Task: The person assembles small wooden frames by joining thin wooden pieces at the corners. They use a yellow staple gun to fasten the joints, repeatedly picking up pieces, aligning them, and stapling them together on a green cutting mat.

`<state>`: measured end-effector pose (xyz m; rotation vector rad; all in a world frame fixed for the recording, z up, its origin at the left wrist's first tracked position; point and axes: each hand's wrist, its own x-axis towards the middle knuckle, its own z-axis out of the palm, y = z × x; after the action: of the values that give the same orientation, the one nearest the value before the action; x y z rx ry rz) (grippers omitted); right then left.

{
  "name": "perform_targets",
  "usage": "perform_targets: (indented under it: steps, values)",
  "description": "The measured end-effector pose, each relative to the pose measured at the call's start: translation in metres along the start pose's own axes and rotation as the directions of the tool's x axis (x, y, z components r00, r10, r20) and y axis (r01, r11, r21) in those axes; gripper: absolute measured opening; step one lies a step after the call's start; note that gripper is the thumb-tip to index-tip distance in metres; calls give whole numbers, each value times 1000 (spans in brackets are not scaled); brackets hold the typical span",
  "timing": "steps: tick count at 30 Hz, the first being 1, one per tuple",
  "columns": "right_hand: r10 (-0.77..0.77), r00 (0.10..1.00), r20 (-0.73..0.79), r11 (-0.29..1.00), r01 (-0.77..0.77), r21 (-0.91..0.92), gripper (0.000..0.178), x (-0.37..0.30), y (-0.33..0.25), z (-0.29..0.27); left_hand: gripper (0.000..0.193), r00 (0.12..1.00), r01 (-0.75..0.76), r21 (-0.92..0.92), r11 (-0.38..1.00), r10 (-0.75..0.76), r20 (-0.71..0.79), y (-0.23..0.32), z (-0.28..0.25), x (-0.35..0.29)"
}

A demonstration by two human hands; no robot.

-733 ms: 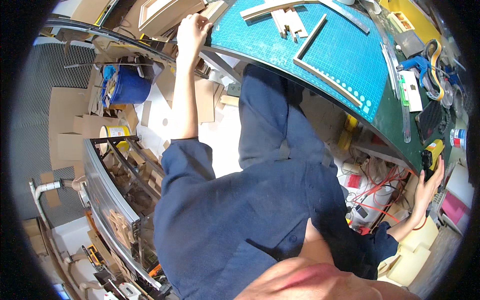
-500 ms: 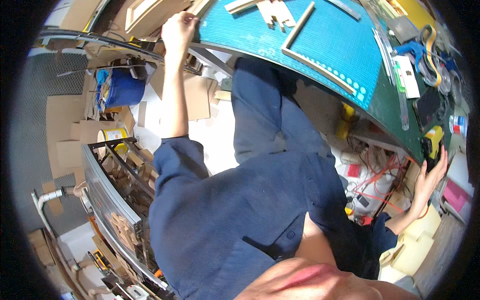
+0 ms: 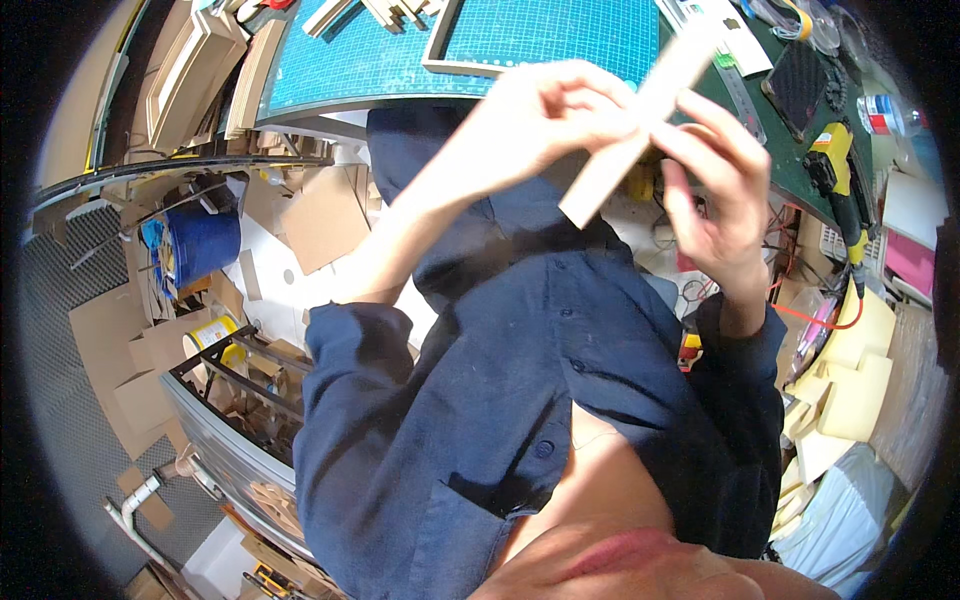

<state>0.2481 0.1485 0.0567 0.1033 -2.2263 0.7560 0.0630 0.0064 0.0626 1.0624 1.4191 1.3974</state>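
A pale flat wooden strip [image 3: 597, 185] slants in mid-air before my chest, past the near edge of the bench. My left hand [image 3: 560, 110] is closed on its left side, fingers and thumb pinching around the middle. From the right, my right hand [image 3: 720, 180] meets the strip with its fingertips at the edge; its fingers are spread and its thumb stands apart from the wood. The upper end of the strip is blurred. Behind the hands, a thin L-shaped wooden frame piece [image 3: 436, 45] lies on the teal cutting mat [image 3: 350, 75].
Cut wood pieces [image 3: 395, 12] lie on the mat's far part. Wooden frames [image 3: 190, 80] lean at the left. A yellow-and-black power tool [image 3: 832, 160] with an orange hose [image 3: 825, 325] sits at the bench's right edge. A blue bin [image 3: 203, 245] and cardboard [image 3: 325, 220] are on the floor.
My left hand has come from the wooden pieces at the left bench edge to the middle, now holding the strip. My right hand has left the yellow tool and moved in to the strip.
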Motion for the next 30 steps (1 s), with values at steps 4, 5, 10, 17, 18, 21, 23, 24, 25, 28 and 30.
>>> perform_targets:
  steps: [4, 5, 10, 17, 18, 21, 23, 24, 25, 28, 30]
  values:
    - [-44, 997, 65, 999, 45, -20, 46, 8, 6, 0, 24, 999, -1, -205, 979, 7, 32, -24, 19, 8]
    - [-36, 998, 55, 999, 37, -4, 43, 6, 7, 1, 24, 1000, -7, -174, 985, 12, 27, -22, 20, 7]
    - [-3, 999, 36, 1000, 2, 18, 25, 7, 37, -4, 31, 899, -277, 700, 658, 435, -53, -11, -13, 0]
    - [188, 956, 227, 981, -195, 10, 13, 24, 80, 14, 19, 937, -251, 906, 341, 321, 139, -32, -82, -7]
    - [228, 940, 255, 969, -245, 39, 14, 29, 77, 18, 19, 937, -262, 901, 346, 314, 152, -33, -84, -10]
    - [310, 920, 239, 937, -339, 89, 6, 44, 60, 25, 18, 944, -249, 914, 320, 293, 155, -29, -91, -21]
    - [258, 949, 183, 958, -276, 79, 4, 49, 55, 31, 21, 937, -264, 913, 310, 307, 167, -27, -93, -20]
    - [259, 952, 161, 959, -273, 75, 4, 47, 59, 36, 22, 933, -268, 905, 330, 322, 159, -25, -89, -21]
    - [260, 956, 138, 960, -271, 71, 4, 45, 68, 44, 23, 929, -273, 897, 349, 338, 152, -23, -82, -20]
    - [278, 952, 129, 956, -287, 63, 4, 44, 74, 54, 31, 912, -322, 852, 413, 377, 162, -28, -68, -14]
    - [302, 942, 148, 948, -313, 59, 4, 46, 71, 53, 31, 929, -302, 809, 504, 347, 131, -25, -56, -9]
